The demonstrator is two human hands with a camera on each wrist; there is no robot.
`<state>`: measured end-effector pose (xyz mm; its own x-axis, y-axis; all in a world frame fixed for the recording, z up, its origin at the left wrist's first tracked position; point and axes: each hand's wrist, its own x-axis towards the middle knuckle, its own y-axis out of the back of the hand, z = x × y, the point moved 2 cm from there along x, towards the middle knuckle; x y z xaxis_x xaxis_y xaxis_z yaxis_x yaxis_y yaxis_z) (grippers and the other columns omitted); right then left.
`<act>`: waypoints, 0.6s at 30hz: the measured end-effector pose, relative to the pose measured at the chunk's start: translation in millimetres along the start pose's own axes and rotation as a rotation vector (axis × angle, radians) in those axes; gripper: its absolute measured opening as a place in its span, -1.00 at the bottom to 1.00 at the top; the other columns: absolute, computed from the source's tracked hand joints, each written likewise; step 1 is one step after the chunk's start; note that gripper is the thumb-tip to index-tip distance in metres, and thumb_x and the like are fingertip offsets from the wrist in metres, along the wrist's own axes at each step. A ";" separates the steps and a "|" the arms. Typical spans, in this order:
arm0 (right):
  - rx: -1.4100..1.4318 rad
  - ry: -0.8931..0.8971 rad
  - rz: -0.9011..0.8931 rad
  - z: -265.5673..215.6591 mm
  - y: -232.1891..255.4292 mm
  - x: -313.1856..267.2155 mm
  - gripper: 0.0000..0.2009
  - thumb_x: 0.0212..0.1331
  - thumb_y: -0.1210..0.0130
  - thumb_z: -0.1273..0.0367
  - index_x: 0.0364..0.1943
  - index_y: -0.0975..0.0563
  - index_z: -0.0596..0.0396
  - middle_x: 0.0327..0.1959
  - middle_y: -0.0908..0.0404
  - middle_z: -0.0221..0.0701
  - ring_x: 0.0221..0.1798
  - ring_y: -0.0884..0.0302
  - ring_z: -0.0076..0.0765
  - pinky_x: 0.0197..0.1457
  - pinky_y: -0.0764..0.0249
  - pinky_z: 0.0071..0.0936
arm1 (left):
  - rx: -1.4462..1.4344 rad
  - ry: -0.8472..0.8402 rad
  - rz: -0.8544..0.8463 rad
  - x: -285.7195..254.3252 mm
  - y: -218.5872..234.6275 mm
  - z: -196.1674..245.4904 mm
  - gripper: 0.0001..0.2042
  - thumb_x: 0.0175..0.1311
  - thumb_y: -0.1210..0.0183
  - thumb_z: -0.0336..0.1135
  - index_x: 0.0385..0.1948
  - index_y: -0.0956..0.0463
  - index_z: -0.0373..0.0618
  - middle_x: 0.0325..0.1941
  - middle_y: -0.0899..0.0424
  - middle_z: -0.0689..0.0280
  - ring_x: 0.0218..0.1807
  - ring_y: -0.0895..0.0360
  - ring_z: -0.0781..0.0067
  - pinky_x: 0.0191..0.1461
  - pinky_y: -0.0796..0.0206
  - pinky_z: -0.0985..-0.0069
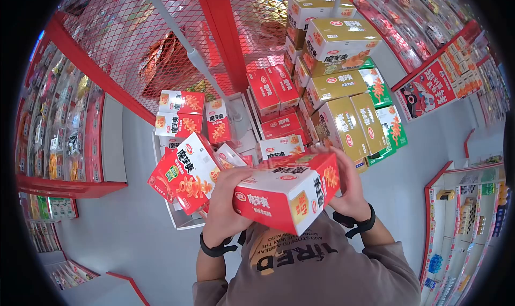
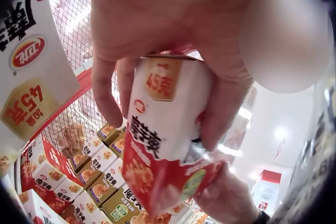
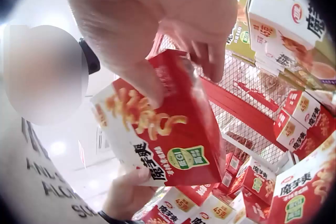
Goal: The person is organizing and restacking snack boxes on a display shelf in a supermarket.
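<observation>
Both hands hold a red and white snack box [image 1: 271, 198] in front of the chest, its printed front tilted. The left hand [image 1: 225, 201] grips the left end, and the right hand [image 1: 350, 190] grips the right end. In the left wrist view, the left thumb and fingers straddle the narrow end of the box [image 2: 168, 90]. From the right wrist, the right thumb lies over the noodle picture on the box [image 3: 181, 129], with its fingers around the far edge. Just left of the left hand leans another red and white box [image 1: 188, 172].
A white display bin [image 1: 185, 220] holds several red and white boxes. Gold boxes [image 1: 343, 129] stack up at the right, beside green boxes [image 1: 394, 129]. Red mesh fencing [image 1: 107, 43] stands behind. Snack shelves line the left and the far right [image 1: 466, 220]; grey floor surrounds the bin.
</observation>
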<state>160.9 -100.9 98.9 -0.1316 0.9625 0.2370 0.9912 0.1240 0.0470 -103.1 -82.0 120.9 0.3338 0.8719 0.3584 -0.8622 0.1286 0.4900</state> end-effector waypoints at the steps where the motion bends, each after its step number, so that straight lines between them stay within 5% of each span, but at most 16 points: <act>1: -0.188 0.076 0.043 -4.3 1.0 0.1 -0.12 -0.10 -0.42 0.41 0.34 -0.13 0.23 0.37 -0.23 0.02 0.40 -0.27 0.04 0.37 -0.24 -0.12 | 0.071 0.002 0.015 2.4 -2.1 3.6 -0.33 -0.23 -0.48 -0.41 0.06 -0.39 -0.19 0.09 -0.47 0.08 0.12 -0.45 0.04 0.18 -0.33 0.25; 4: -0.764 0.323 0.117 -35.2 3.0 -0.3 -0.04 -0.14 -0.41 0.41 0.41 -0.07 0.18 0.41 -0.17 0.04 0.44 -0.16 0.07 0.38 -0.12 -0.11 | 0.276 0.002 0.038 4.4 -6.0 9.3 -0.33 -0.25 -0.47 -0.44 0.05 -0.39 -0.18 0.03 -0.48 0.09 0.09 -0.46 0.04 0.14 -0.35 0.25; 7: -0.742 0.464 0.020 -44.0 -1.8 4.7 -0.05 -0.17 -0.43 0.38 0.40 -0.13 0.15 0.43 -0.16 -0.01 0.39 -0.19 0.03 0.37 -0.08 -0.09 | 0.318 0.055 0.026 4.1 -10.8 12.3 -0.34 -0.24 -0.44 -0.46 0.06 -0.38 -0.19 0.04 -0.46 0.09 0.09 -0.45 0.02 0.14 -0.35 0.25; 13: -0.848 0.314 -0.201 -51.9 -22.2 22.0 -0.16 -0.24 -0.38 0.41 0.31 -0.29 0.14 0.37 -0.26 -0.16 0.34 -0.22 -0.01 0.31 -0.12 -0.08 | 0.377 0.041 0.003 8.9 -20.2 22.2 -0.38 -0.21 -0.39 -0.46 0.05 -0.41 -0.22 0.00 -0.46 0.13 0.06 -0.45 0.04 0.05 -0.41 0.24; 18: -1.142 0.355 -0.296 -44.8 -35.1 25.6 -0.22 -0.33 -0.29 0.48 0.22 -0.37 0.18 0.24 -0.39 -0.17 0.27 -0.32 -0.08 0.33 -0.14 -0.06 | 0.457 0.030 -0.078 10.6 -32.1 23.0 -0.40 -0.18 -0.34 -0.51 0.06 -0.40 -0.23 0.00 -0.45 0.11 0.07 -0.44 0.04 0.04 -0.44 0.22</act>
<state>122.1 -91.4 146.8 -0.5228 0.7921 0.3152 0.3632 -0.1276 0.9229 -63.1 -87.7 127.3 0.3742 0.8820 0.2866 -0.5761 -0.0211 0.8171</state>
